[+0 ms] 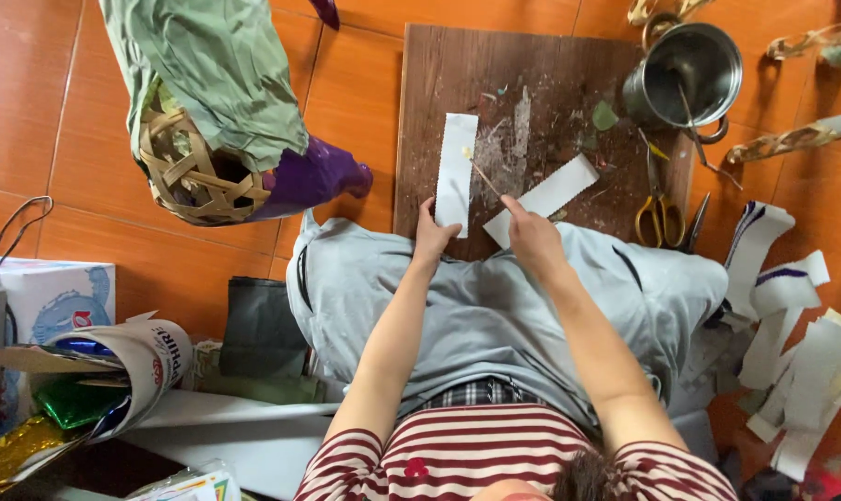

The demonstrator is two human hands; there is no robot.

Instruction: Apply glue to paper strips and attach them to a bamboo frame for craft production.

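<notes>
My left hand [430,237] pins the near end of a white paper strip [457,167] flat on a dark wooden board [550,65]. In my right hand [532,232] is a thin wooden stick [485,178], its tip touching the strip's right edge. A second white strip [550,193] lies slanted on the board, just right of the stick and partly under my right hand. My lap in grey trousers meets the board's near edge.
A metal pot [690,70] with a stick in it stands at the board's far right; yellow-handled scissors [659,204] lie beside it. Several cut paper strips [792,353] pile at right. A woven basket frame [193,167] with green and purple paper lies left. Boxes and paper rolls [86,371] sit lower left.
</notes>
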